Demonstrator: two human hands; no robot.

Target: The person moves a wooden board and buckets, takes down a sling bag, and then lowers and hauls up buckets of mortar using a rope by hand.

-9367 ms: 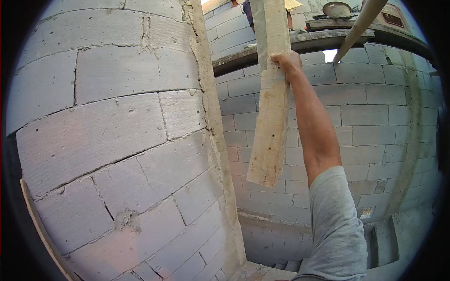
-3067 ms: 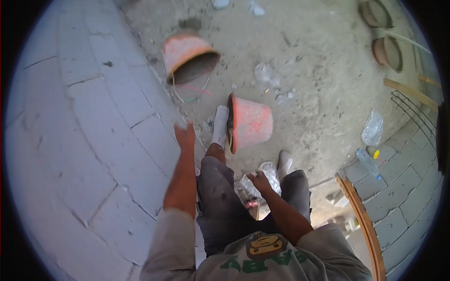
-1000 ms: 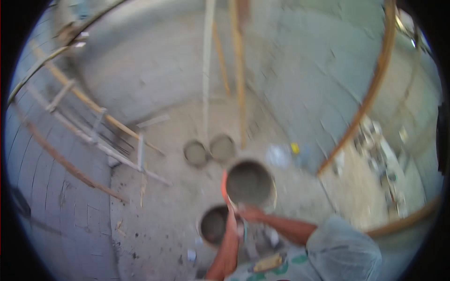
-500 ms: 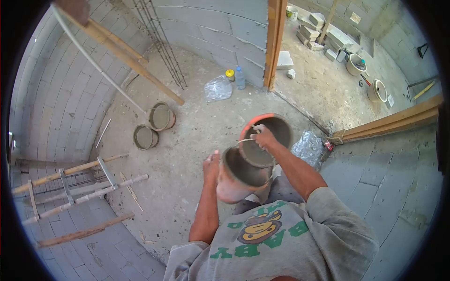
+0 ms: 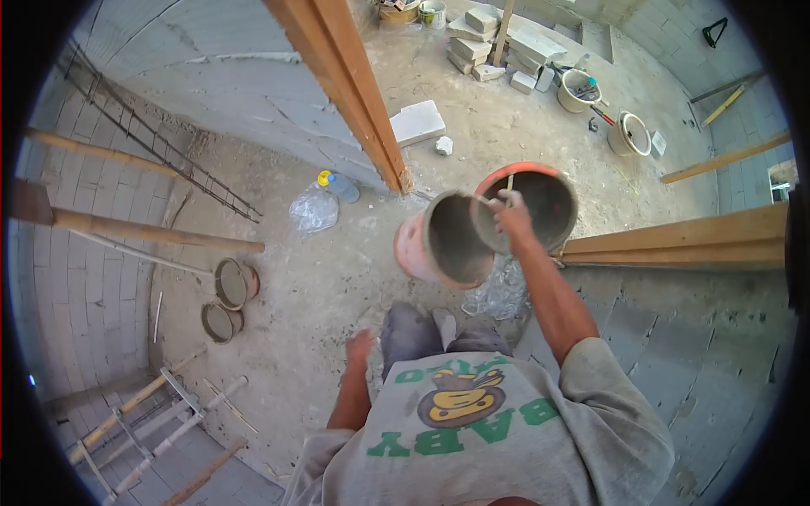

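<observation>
My right hand [image 5: 511, 216] is closed around the handles of two orange buckets, both coated inside with grey cement. One orange bucket [image 5: 419, 250] tilts on the near left, its mouth turned right. Overlapping it, the other bucket [image 5: 525, 169] is on the far right, partly behind my hand. My left hand [image 5: 360, 346] hangs low beside my left knee, apart from the buckets. It holds nothing that I can see, and its fingers look loosely apart, a little blurred.
Two small mortar buckets [image 5: 236, 284] stand on the left floor. A bamboo ladder [image 5: 152, 422] lies lower left. The wooden door frame [image 5: 359, 101] stands ahead, with pale blocks [image 5: 418, 123] beyond. Plastic sheeting [image 5: 498, 291] lies below the buckets, and a water bottle [image 5: 343, 187] stands by the wall.
My view has turned right toward the doorway. The buckets have swung forward and right in my right hand. My left hand has come away from the near bucket's side and dropped back.
</observation>
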